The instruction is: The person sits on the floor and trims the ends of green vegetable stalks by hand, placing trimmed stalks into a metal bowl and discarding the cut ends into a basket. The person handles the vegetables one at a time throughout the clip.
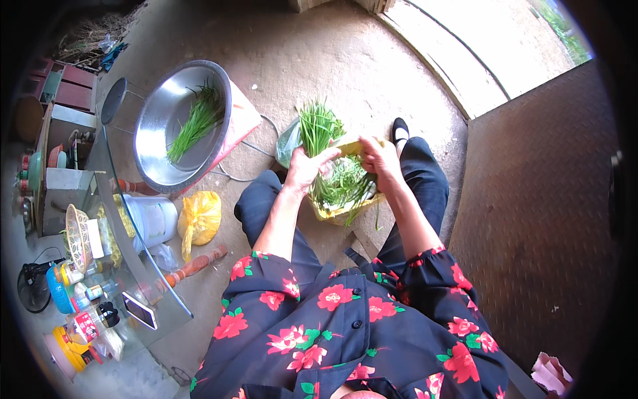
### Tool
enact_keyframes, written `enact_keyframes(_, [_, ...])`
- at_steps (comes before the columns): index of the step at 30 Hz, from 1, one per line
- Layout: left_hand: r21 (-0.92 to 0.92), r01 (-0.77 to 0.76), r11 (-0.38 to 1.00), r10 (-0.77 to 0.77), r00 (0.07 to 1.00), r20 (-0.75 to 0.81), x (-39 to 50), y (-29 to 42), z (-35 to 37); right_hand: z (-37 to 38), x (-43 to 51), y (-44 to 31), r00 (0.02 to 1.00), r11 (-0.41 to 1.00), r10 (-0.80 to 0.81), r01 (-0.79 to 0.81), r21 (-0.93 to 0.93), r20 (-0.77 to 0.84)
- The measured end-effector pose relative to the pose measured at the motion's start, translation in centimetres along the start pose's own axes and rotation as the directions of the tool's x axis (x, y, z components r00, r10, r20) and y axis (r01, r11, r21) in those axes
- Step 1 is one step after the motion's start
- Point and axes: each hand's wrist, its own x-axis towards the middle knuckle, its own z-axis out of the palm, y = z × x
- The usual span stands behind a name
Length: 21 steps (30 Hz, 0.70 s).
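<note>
My left hand (pixel 305 169) grips a bunch of long green chives (pixel 318 127), leafy ends pointing away from me. Between my knees stands a yellow basket (pixel 331 214), holding loose, tangled green leaves (pixel 344 182). My right hand (pixel 380 162) is over the basket's right side with its fingers curled. Whether it pinches any strands is hard to tell, though some leaves hang just below it. A wide metal basin (pixel 154 129), off to the left, contains another pile of chives (pixel 197 127).
Beyond the basket sits a translucent green bag (pixel 288 142). A glass-topped table (pixel 164 279) on the left carries a phone (pixel 139 310) and several jars. Near it are a knotted yellow bag (pixel 199 217) and a white bucket (pixel 152 222). A metal door panel (pixel 533 209) stands at right.
</note>
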Motion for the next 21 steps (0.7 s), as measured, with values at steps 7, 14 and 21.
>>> enact_keyframes(7, [0.399,-0.128,0.908,0.139,0.990,0.003,0.3,-0.8,0.3,-3.1,0.6,-3.4,1.000,0.994,0.009,-0.011,0.105,0.020])
enact_keyframes(14, [0.616,-0.286,0.735,0.316,0.947,0.062,0.1,-1.0,0.7,0.6,1.9,-3.7,0.994,0.968,-0.031,0.004,0.250,0.105])
enact_keyframes(21, [0.677,-0.327,0.659,0.365,0.926,0.093,-0.6,-0.8,1.1,3.7,2.0,-3.3,0.972,0.940,-0.233,0.228,-0.253,0.011])
